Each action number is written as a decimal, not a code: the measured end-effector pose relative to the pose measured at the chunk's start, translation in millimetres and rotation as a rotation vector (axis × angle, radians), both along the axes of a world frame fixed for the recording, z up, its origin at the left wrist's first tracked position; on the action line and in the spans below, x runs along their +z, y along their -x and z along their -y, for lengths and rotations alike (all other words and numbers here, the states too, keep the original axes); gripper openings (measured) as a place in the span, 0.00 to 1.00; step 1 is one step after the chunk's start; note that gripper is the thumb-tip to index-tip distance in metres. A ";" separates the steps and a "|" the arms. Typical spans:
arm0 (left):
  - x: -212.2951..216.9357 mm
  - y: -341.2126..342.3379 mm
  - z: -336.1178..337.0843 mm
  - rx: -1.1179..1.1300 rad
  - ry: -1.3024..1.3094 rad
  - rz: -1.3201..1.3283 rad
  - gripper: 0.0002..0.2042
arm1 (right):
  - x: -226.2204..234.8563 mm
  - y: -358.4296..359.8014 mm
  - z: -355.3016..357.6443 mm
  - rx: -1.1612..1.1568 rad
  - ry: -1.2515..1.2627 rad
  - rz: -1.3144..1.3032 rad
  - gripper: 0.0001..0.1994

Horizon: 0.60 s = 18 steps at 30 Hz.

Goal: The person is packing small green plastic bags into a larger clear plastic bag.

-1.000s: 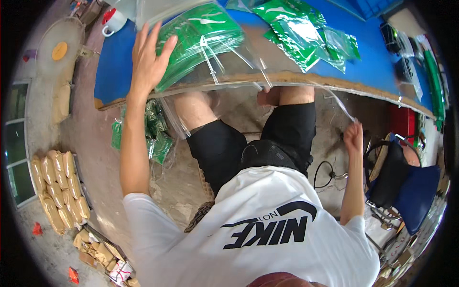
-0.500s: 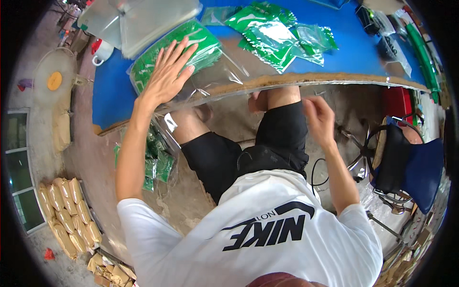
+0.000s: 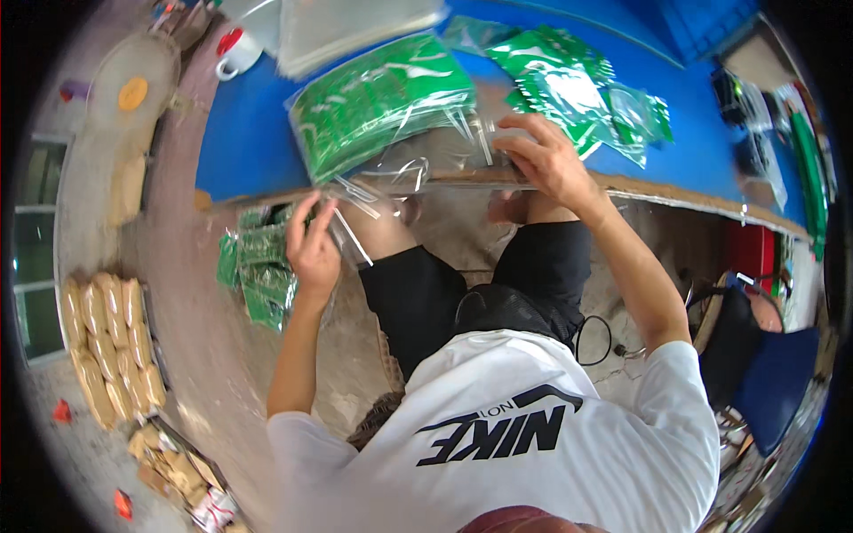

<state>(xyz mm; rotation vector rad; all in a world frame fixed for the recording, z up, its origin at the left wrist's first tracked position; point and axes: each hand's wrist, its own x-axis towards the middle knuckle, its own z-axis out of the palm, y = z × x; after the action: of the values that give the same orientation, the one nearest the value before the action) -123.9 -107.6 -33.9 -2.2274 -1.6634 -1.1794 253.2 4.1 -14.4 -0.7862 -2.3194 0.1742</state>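
A large clear plastic bag (image 3: 425, 173) lies at the near edge of the blue table, its loose end hanging over toward my lap. Inside is a stack of flat green packets (image 3: 382, 102). My left hand (image 3: 313, 249) has its fingertips closed on the bag's loose left edge, just below the table edge. Over the table edge, my right hand (image 3: 553, 164) pinches the right side of the bag's loose end. Beyond my right hand, several loose green packets (image 3: 551, 67) lie in a shiny heap.
A pile of clear bags (image 3: 355, 31) lies behind the stack, near a white mug with a red lid (image 3: 238, 55). More green packets (image 3: 267, 275) hang in clear plastic below the table at left. A blue chair (image 3: 769, 382) stands at right; brown wrapped bundles (image 3: 111, 346) sit on the floor.
My left hand has left the top of the green stack and come down to the bag's loose edge. My right hand has risen from beside my leg to the bag's right side.
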 end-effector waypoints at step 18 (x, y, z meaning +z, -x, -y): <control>127.5 42.7 -107.2 0.074 0.000 0.627 0.12 | 105.0 47.7 -123.1 -0.050 0.320 -0.605 0.09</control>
<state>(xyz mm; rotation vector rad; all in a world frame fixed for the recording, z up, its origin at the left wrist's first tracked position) -166.6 -0.4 93.5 -1.8759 -1.9054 -1.9964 205.5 127.2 90.6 -0.8072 -1.7153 0.6754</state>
